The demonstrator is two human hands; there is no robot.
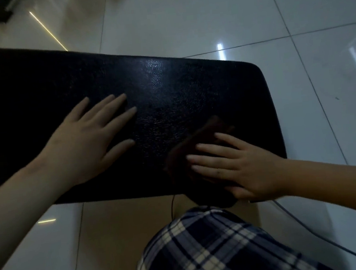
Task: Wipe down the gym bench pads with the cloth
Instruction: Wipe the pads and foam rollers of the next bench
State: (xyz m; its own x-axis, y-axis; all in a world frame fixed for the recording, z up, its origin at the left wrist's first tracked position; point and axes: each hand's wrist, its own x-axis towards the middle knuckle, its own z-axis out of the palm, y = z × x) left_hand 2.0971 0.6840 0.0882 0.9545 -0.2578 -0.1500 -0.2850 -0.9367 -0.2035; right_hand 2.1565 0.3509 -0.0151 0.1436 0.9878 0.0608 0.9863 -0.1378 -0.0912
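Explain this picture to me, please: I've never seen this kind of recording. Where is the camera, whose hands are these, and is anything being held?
There is no machine here. There is one picture, from a wide-angle camera worn on a person's head, looking forward and down, so the two bare arms reaching in from the bottom corners are the wearer's own.

The big black shape is a padded gym bench pad, seen from above, with a pale tiled floor around it. The left hand lies flat on the pad with fingers spread and holds nothing. The right hand presses a dark cloth onto the pad near its rounded end, fingers straight rather than curled round it. The cloth is blurred, which suggests wiping. The checked fabric at the bottom is the wearer's clothing.
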